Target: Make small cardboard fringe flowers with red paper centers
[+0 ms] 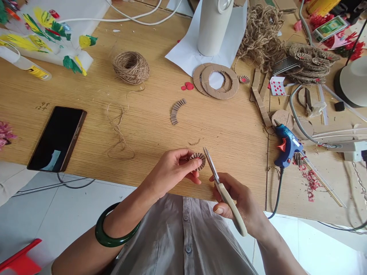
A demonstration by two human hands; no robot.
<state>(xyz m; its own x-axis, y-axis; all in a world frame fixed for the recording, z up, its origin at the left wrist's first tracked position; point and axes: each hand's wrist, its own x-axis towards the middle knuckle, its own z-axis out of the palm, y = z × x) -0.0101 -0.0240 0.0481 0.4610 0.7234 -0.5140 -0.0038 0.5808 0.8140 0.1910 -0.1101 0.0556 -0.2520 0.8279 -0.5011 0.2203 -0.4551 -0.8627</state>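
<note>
Between the thumb and fingers of my left hand is a small round corrugated cardboard rosette, partly covered by the thumb. My right hand grips a pair of scissors with cream handles. The blades point up and away, their tips just right of the rosette and apart from it. Farther up the table lies a curved strip of corrugated cardboard. Small red paper discs and two cardboard rings sit beyond it.
A blue glue gun with its cord lies at the right, near cardboard strips and a similar rosette. On the left are a twine ball and a phone. A white cylindrical container stands at the back.
</note>
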